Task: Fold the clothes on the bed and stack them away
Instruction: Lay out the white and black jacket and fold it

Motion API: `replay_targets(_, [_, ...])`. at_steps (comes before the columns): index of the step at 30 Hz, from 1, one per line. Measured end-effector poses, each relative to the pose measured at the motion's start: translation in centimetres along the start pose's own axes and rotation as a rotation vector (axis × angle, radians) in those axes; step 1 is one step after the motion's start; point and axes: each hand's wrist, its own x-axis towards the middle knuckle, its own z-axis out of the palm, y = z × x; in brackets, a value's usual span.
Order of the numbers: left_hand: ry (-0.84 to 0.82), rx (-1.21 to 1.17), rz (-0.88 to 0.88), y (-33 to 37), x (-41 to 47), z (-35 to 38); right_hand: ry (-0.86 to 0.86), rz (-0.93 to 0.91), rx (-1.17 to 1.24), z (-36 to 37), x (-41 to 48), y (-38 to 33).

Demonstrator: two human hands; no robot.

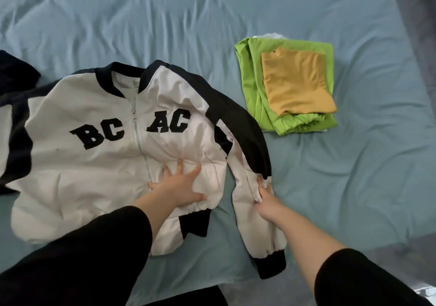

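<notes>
Wrinkled blue-grey bedsheet (165, 22) bears a white-and-black zip jacket (94, 159); the spread-fingered left hand (179, 188) presses it, and the right hand (266, 199) pinches its sleeve (245, 171). Nearby, a mustard-yellow folded garment (297, 84) tops a lime-green folded garment (252, 89).

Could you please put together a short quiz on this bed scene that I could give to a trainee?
1. True or false: the yellow garment lies on top of the green garment.
2. What does the right hand grip? A. the sleeve of the jacket; B. a pillow; C. the green garment.
3. Fill in: the left hand presses flat on the jacket's ___.
Key: 1 true; 2 A; 3 front.
</notes>
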Motion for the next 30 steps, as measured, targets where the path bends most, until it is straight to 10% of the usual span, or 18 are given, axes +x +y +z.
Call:
replay_targets(8, [-0.013, -0.026, 0.009, -0.1, 0.1, -0.3, 0.055, 0.106, -0.118, 0.8, -0.5, -1.8])
replay_targets(15, [0.645, -0.128, 0.101, 7.8, -5.7, 7.5, -0.027, -0.061, -0.009, -0.6, -0.8, -0.1])
replay_targets(19, [0.473, -0.440, -0.103, 12.7, -6.1, 11.5, 0.081, -0.188, 0.393, -1.4, -2.8, 4.7])
replay_targets(23, [0.357, -0.605, -0.202, 16.4, -5.4, 12.4, -0.044, 0.087, 0.747, -0.2, -4.6, 9.2])
replay_targets(30, [0.353, -1.176, -0.188, 19.8, -7.1, 10.2, -0.022, -0.132, 0.787, -5.0, -7.0, 9.2])
